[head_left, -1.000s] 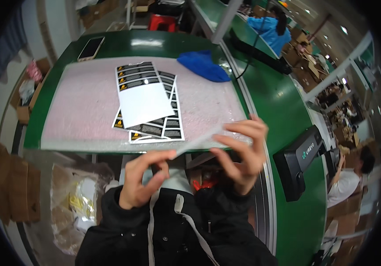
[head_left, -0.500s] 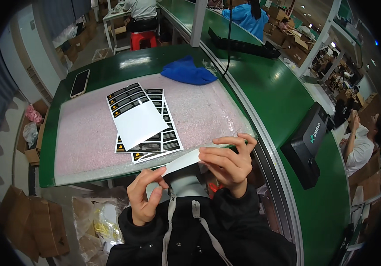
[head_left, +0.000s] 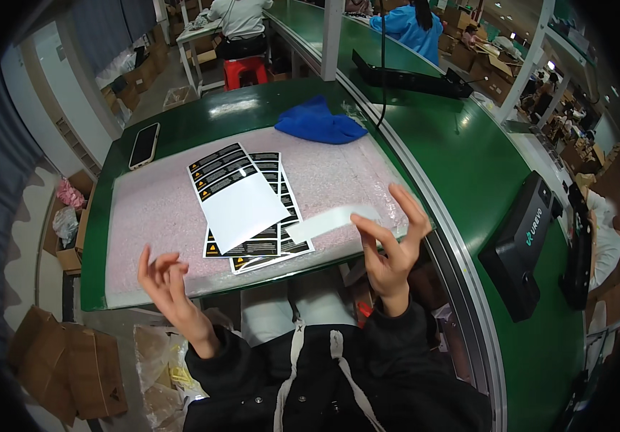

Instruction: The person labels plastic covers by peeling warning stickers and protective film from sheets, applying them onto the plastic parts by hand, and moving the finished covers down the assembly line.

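Note:
A narrow white strip (head_left: 329,222), like a peeled label seen from its plain side, hangs by its right end from the fingers of my right hand (head_left: 390,263). Its left end overlaps the label sheets in view. My left hand (head_left: 173,291) is empty, fingers apart, over the table's near left edge. Between my hands lie overlapping sheets of black warning labels (head_left: 274,250) with orange triangles. The top sheet (head_left: 243,209) keeps black labels at its far end; the rest is bare white.
Pink bubble-wrap padding (head_left: 151,216) covers the green table (head_left: 97,270). On it sit a blue cloth (head_left: 320,122) and, far left, a phone (head_left: 144,146). Right, a green conveyor (head_left: 454,165) carries a black device housing (head_left: 522,248) and a long black part (head_left: 411,78). Cardboard boxes (head_left: 72,363) stand lower left.
My left hand has let go of the white strip's left end and moved away left, opening. My right hand still holds the strip, now farther over the padding. At the right, another black part shows.

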Tool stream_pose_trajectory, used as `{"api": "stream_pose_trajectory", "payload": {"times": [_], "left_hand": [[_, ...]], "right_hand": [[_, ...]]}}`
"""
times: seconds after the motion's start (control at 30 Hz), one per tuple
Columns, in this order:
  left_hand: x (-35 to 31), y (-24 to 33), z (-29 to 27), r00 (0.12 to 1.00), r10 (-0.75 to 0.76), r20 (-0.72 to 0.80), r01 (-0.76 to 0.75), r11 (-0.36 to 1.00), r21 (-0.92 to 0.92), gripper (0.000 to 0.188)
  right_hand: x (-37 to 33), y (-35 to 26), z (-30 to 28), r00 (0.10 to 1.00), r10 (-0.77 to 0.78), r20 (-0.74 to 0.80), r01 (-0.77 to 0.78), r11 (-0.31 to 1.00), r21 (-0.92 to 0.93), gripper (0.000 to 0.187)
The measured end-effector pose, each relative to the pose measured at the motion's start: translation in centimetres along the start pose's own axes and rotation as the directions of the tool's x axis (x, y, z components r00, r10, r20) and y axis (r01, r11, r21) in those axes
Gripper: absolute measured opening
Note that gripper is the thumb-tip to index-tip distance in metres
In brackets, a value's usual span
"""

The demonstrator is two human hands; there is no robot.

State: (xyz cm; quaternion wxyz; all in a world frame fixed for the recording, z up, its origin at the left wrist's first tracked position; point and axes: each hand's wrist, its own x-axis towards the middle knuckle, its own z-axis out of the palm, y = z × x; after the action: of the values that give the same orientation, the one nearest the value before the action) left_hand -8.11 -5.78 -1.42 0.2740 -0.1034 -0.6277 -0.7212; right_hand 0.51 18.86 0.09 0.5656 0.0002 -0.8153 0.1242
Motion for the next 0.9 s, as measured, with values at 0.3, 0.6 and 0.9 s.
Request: {"api": "stream_pose_trajectory", "payload": {"times": [0.3, 0.6, 0.9], "left_hand": [[6.2, -6.9, 6.8, 0.948, -0.197, 0.251, -0.131, 0.478, 0.869, 0.079], [6.8, -10.0, 5.9, 0.954, -0.235, 0.185, 0.156, 0.918, 0.364, 0.073], [7.7, -10.9, 6.5, 0.944, -0.235, 0.233, 0.062, 0.818, 0.572, 0.047]], "right_hand": [[-2.5, -0.8, 6.5, 0.952, 0.071, 0.299, -0.139, 0.967, 0.213, 0.060], [-2.8, -4.2, 9.5, 0.857, -0.103, 0.504, -0.140, 0.896, 0.421, 0.071], [-2.7, -2.8, 8.1, 0.824, -0.201, 0.530, -0.132, 0.842, 0.523, 0.070]]}}
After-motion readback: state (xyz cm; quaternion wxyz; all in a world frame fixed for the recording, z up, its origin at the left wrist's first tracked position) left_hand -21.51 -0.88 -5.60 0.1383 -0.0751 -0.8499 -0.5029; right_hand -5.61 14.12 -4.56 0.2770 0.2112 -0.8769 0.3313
